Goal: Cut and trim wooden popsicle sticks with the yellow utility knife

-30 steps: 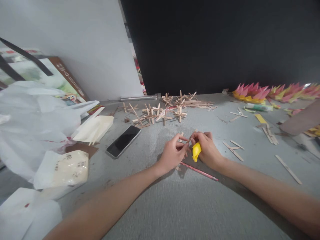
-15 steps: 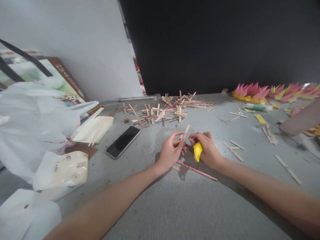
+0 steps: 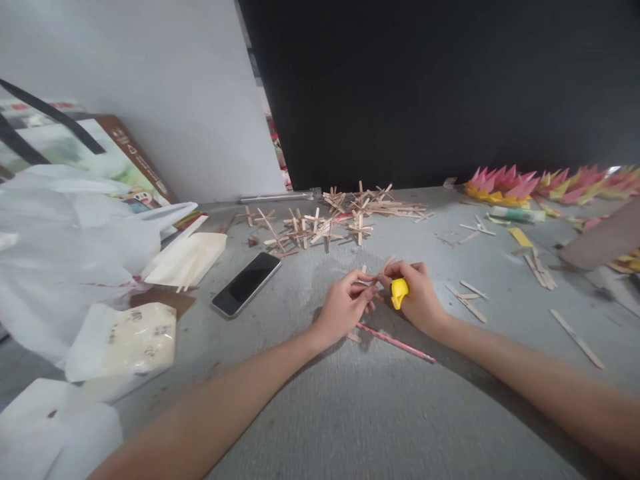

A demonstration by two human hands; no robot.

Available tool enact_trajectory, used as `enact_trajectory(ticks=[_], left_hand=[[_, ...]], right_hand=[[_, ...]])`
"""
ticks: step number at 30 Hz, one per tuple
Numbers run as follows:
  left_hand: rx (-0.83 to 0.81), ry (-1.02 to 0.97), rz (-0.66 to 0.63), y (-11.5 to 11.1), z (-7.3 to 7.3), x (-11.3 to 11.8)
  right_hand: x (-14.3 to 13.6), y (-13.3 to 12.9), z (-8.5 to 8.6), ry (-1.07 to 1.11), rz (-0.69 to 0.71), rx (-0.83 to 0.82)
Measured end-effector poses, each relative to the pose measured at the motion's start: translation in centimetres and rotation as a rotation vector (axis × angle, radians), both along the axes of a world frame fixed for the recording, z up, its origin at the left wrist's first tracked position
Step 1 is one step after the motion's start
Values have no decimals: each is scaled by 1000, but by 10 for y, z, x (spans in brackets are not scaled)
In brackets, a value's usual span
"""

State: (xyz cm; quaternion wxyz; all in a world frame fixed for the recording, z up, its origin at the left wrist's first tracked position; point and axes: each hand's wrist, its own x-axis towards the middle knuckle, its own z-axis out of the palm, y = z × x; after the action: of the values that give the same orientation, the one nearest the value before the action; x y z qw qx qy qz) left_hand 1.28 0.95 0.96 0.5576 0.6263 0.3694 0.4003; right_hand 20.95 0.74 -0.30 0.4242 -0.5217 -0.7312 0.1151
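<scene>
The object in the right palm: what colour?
Yellow, as far as the object shows; best in the head view.

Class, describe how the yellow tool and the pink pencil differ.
The yellow tool is in the right hand; the pink pencil lies on the table. The yellow tool's visible part is short and chunky, while the pink pencil is long and straight. Both are in front of the person.

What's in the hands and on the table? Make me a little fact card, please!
Left hand: pinches a thin tan wooden stick
Right hand: holds a small yellow plastic object, close to that stick
Just below the hands in the picture: slim pink patterned rod
To the left: rectangular black-screened phone
Behind: jumble of crossed tan wooden sticks
Far right: spiky pink-and-yellow decorations
</scene>
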Motion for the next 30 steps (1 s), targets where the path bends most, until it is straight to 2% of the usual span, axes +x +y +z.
enact_trajectory(ticks=[24, 30], left_hand=[[-19, -76, 29, -2, 9, 0], [-41, -54, 7, -1, 7, -1]], right_hand=[[0, 1, 5, 19, -66, 72], [0, -2, 7, 49, 38, 145]])
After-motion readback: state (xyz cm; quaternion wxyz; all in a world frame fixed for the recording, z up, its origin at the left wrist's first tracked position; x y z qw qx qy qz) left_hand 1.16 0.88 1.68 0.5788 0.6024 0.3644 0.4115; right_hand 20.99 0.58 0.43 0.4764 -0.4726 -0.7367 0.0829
